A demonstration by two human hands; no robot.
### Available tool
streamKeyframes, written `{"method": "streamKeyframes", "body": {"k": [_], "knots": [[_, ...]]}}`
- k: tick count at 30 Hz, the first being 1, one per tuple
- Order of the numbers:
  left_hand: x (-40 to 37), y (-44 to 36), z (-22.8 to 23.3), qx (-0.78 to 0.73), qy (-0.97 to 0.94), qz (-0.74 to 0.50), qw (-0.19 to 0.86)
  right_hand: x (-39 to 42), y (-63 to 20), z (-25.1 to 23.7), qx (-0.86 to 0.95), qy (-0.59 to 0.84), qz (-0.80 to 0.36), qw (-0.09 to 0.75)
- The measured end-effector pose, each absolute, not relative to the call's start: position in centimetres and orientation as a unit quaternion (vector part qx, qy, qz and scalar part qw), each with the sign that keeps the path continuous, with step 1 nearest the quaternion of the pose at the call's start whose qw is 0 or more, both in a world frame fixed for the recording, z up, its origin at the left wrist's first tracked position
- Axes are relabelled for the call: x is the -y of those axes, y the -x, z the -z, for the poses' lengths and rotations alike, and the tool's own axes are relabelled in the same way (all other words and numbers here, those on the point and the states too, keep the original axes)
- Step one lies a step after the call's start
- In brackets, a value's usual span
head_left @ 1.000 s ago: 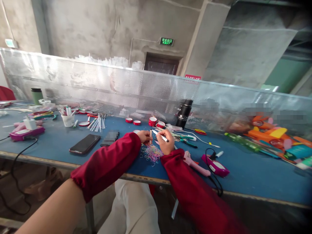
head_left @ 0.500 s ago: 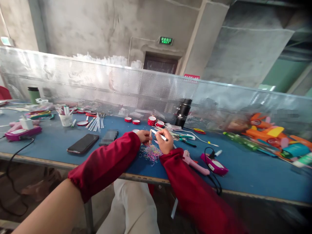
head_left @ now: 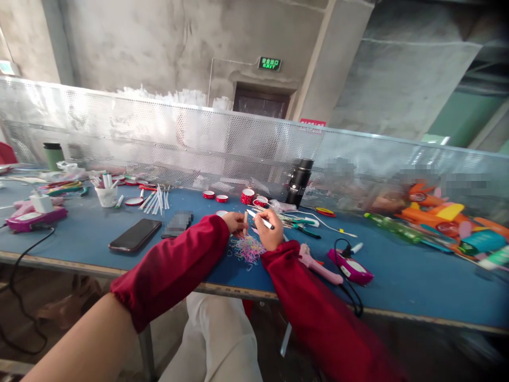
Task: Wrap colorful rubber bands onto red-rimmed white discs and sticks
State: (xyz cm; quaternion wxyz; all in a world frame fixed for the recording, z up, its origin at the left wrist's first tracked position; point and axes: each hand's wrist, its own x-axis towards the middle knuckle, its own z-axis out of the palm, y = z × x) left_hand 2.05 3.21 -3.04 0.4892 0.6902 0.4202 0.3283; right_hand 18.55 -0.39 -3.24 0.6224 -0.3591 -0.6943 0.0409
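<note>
Right hand (head_left: 271, 229) fingers pinch a white stick (head_left: 255, 218) angled up-left toward the left hand (head_left: 236, 223), whose fingers are pressed on a small upright piece, both just above the pile of colored rubber bands (head_left: 248, 248) on the blue table (head_left: 95, 231).

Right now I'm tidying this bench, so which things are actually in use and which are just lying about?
In use:
left hand
right hand
white stick
small rubber bands

Lying about:
phone
black flask
pink glue gun
tape rolls
white cup
</note>
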Motion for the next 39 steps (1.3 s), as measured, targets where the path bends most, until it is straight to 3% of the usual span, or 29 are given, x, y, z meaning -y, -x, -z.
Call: {"method": "streamKeyframes", "body": {"k": [39], "knots": [[-3.42,-2.04,3.09,-0.418,-0.687,-0.326,0.497,0.45,-18.56,3.03,0.689,0.352,-0.033,0.632]]}}
